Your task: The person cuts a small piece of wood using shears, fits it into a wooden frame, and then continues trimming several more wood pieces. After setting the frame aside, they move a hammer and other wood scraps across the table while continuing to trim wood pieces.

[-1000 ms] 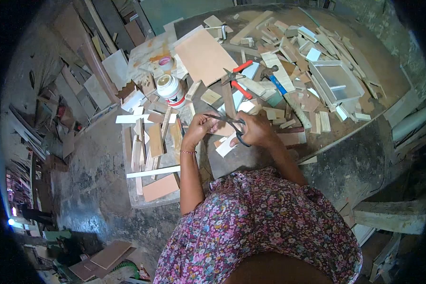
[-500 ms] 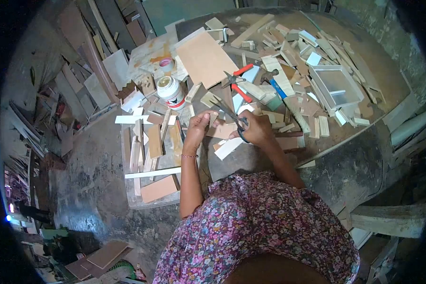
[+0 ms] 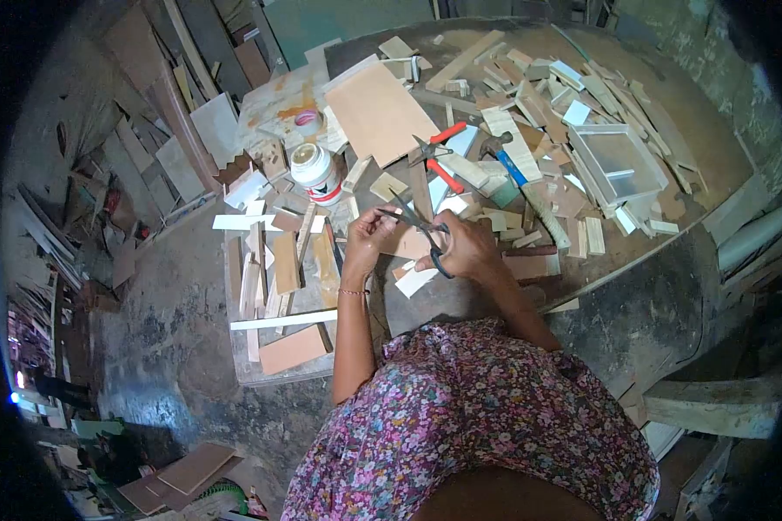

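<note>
My right hand (image 3: 467, 247) is closed around the dark handles of a pair of scissors (image 3: 420, 224). The scissors' blades stand apart, tips pointing up and left. One blade reaches to the fingertips of my left hand (image 3: 367, 233), which are pinched together. What they hold, if anything, is too small to make out. Under the hands lie a tan board piece (image 3: 406, 244) and a white offcut (image 3: 414, 281). Just beyond the scissors are pliers (image 3: 444, 156) with red handles and a small wooden block (image 3: 388, 187).
A white glue tub (image 3: 317, 176) stands left of a large tan board (image 3: 379, 111). A blue-handled hammer (image 3: 506, 160) lies among wood offcuts on the right, near a shallow clear-bottomed box (image 3: 617, 161). A long white strip (image 3: 283, 320) lies at the table's near left.
The scissors' blades have spread apart, and one now reaches my left fingertips. My left hand has shifted slightly right and turned.
</note>
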Motion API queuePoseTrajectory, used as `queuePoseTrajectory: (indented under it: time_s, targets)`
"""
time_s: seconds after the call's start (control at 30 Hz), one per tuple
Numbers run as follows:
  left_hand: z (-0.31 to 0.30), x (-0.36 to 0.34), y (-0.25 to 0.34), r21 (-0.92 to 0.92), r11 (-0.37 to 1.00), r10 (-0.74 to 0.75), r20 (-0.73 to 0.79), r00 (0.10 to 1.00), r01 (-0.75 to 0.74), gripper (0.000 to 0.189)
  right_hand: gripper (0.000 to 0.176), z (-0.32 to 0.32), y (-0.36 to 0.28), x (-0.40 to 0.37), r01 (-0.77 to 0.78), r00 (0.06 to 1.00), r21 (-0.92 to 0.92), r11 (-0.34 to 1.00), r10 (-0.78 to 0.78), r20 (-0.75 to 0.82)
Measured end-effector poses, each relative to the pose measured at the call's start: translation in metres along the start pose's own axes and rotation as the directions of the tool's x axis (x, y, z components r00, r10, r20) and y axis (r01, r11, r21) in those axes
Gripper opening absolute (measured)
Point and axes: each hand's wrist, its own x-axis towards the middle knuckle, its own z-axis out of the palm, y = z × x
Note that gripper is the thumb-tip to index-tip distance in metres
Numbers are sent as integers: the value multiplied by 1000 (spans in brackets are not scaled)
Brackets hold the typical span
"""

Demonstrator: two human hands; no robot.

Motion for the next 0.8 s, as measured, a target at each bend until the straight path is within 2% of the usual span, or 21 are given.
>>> queuePoseTrajectory:
  time_s: [0.1,0.27,0.37,0.47,0.67,0.8]
  targets:
    - [2,-1,3,43,998,39,32,999,-40,18,75,5,-1,-1,34,998,-26,999,-35,-57]
    - [5,0,-2,-11,1000,30,46,999,-29,18,74,4,-4,-3,45,995,-59,997,-50,-90]
    - [7,2,0,16,1000,15,44,999,-16,17,71,5,-1,-2,47,993,8,999,-46,-106]
    - [9,3,2,1,1000,-21,32,999,21,16,69,9,-3,-3,-11,993,-123,992,-4,-120]
    - [12,-1,1,-14,999,-52,10,999,52,16,68,8,0,-3,-43,996,-14,999,42,-78]
    - [14,1,1,-16,999,-40,41,998,41,17,69,-1,-6,-4,6,990,-113,994,-22,-141]
